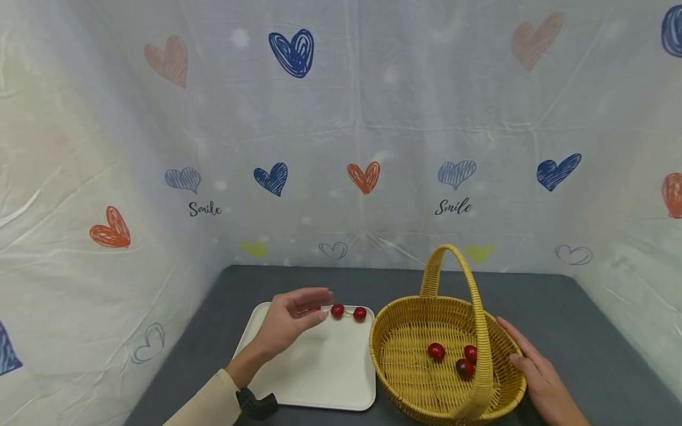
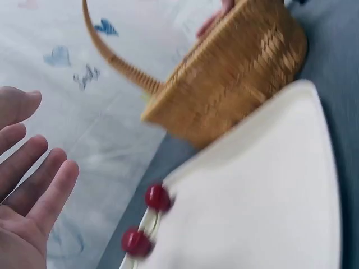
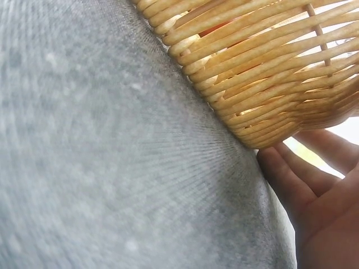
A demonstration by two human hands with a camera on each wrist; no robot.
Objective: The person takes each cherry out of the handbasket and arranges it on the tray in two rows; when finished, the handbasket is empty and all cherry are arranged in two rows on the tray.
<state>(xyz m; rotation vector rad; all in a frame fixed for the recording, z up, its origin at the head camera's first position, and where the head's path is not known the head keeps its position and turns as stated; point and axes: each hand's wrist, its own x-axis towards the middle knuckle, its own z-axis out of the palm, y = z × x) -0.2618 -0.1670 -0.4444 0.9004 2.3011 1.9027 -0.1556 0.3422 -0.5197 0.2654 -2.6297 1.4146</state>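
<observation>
Hovering uncurled and empty, my left hand should pinch cherries, probably light and slick, mid-girth; my right hand grips the basket.

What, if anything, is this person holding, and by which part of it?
The right grip holds the yellow oval wicker basket by its rim, on the right side. The left grip holds nothing.

– What's on the table's left?
– The tray, cherries along its far edge, left hand above it
– And right?
– The basket, beside the tray, three cherries inside, right hand at its right side
– Behind the table?
– The curtain
</observation>
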